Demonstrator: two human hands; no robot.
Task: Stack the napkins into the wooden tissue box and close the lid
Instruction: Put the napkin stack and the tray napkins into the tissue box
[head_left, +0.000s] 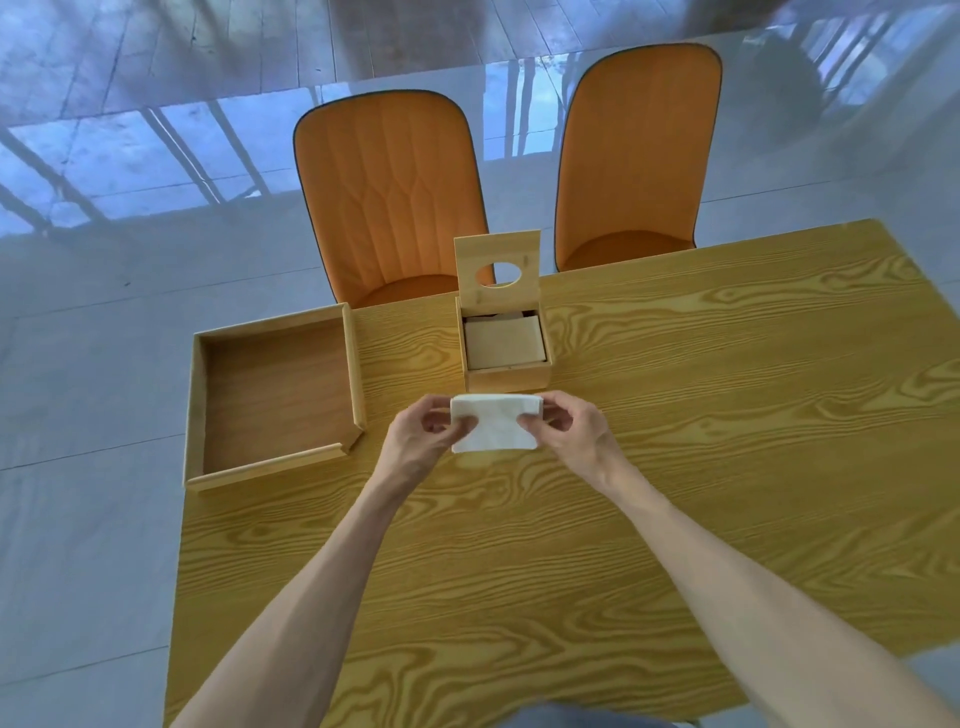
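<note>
While I watch from the head camera, my left hand (423, 434) and right hand (563, 428) pinch a white napkin (493, 423) just in front of the wooden box (511, 376). Its lid (496, 252) stands up, napkins (503, 340) inside. I see nothing in the tray (195, 405) beside it.

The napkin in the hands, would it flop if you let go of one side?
Probably yes. The napkin looks like thin, soft folded paper, and the left hand and right hand each pinch an end to keep it flat. It seems very light and easy to crease or tear.
</note>
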